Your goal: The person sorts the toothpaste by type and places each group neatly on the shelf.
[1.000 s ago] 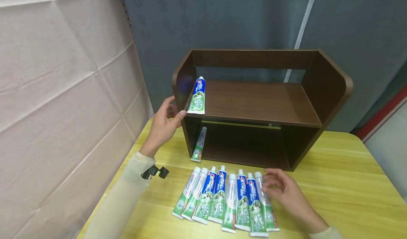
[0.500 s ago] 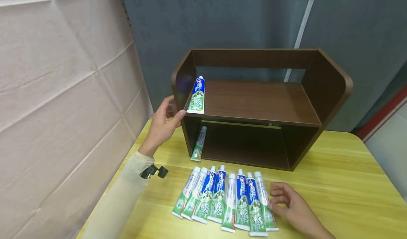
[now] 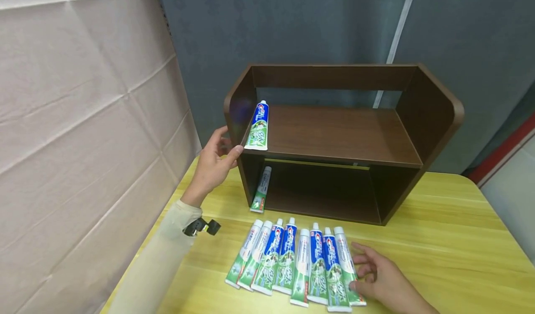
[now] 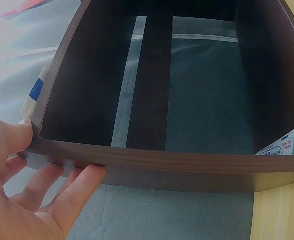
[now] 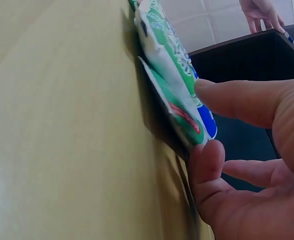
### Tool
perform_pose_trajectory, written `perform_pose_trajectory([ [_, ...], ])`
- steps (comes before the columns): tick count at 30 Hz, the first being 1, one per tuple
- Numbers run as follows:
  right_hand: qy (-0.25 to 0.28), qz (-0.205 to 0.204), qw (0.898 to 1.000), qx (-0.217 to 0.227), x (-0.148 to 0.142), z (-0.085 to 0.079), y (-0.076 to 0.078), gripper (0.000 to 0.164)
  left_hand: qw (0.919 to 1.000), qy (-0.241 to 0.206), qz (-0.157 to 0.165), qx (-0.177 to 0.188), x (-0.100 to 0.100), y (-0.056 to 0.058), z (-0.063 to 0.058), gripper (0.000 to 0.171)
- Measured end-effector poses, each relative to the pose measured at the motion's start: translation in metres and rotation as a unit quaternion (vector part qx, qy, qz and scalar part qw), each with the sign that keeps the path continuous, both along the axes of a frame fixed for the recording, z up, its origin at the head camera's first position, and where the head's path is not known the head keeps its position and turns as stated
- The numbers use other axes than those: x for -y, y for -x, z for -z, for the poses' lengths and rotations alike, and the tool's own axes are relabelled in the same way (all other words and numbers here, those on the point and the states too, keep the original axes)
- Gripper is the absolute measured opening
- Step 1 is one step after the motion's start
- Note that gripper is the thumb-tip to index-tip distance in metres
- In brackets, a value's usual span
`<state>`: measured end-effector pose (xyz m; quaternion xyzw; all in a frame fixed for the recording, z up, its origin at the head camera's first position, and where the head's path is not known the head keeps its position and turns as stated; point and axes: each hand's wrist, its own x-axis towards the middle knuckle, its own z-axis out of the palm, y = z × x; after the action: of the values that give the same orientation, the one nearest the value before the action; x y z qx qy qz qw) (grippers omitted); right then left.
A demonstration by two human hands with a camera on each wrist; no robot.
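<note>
My left hand [image 3: 213,163] holds the left side panel of a dark brown two-tier shelf [image 3: 342,128], thumb on the front edge and fingers against the outside. A blue-and-green toothpaste tube [image 3: 257,126] lies on the upper tier beside that panel. Below it, a white-and-green toothpaste tube [image 3: 261,188] leans in the lower tier's left corner. My right hand [image 3: 382,274] is at the rightmost tube [image 3: 345,258] of a row on the table. Its thumb overlaps the tube's lower part, and a fingertip [image 5: 209,155] touches its side in the right wrist view.
Several more toothpaste tubes [image 3: 287,258], some blue-and-green, some white-and-green, lie side by side in front of the shelf. The yellow wood-grain table [image 3: 455,239] extends under them. A pale cloth wall [image 3: 92,119] stands at the left, a dark grey curtain [image 3: 301,26] behind.
My right hand drew back rightward from the rightmost tube's cap, then came in along its side, thumb now over its lower part. My left hand has stayed on the shelf panel.
</note>
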<state>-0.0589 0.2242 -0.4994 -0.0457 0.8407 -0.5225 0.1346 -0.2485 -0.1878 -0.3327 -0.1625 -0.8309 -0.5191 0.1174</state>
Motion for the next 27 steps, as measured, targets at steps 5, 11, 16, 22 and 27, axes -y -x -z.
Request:
perform_pose_trajectory([
  [5, -0.029, -0.023, 0.999, 0.014, 0.0019, 0.0003, -0.0006, 0.104, 1.0, 0.002, -0.002, 0.001, 0.0004, -0.0007, 0.0004, 0.059],
  [11, -0.028, -0.049, 0.997, 0.052, -0.0018, -0.0021, -0.0003, 0.107, 1.0, 0.0, 0.0, 0.003, 0.0001, -0.0013, 0.0009, 0.059],
  [16, 0.014, -0.055, 0.995, 0.087, -0.0031, -0.0008, -0.0023, 0.106, 1.0, 0.001, -0.002, 0.004, -0.0004, -0.0019, -0.0005, 0.06],
  [22, 0.04, -0.05, 0.994, 0.093, -0.0054, -0.0009, -0.0052, 0.103, 1.0, -0.001, -0.001, 0.005, -0.0013, -0.0028, -0.0015, 0.06],
  [27, 0.054, -0.03, 0.994, 0.09, -0.0061, 0.0022, -0.0092, 0.098, 1.0, -0.003, 0.002, 0.001, -0.0009, -0.0023, -0.0002, 0.059],
])
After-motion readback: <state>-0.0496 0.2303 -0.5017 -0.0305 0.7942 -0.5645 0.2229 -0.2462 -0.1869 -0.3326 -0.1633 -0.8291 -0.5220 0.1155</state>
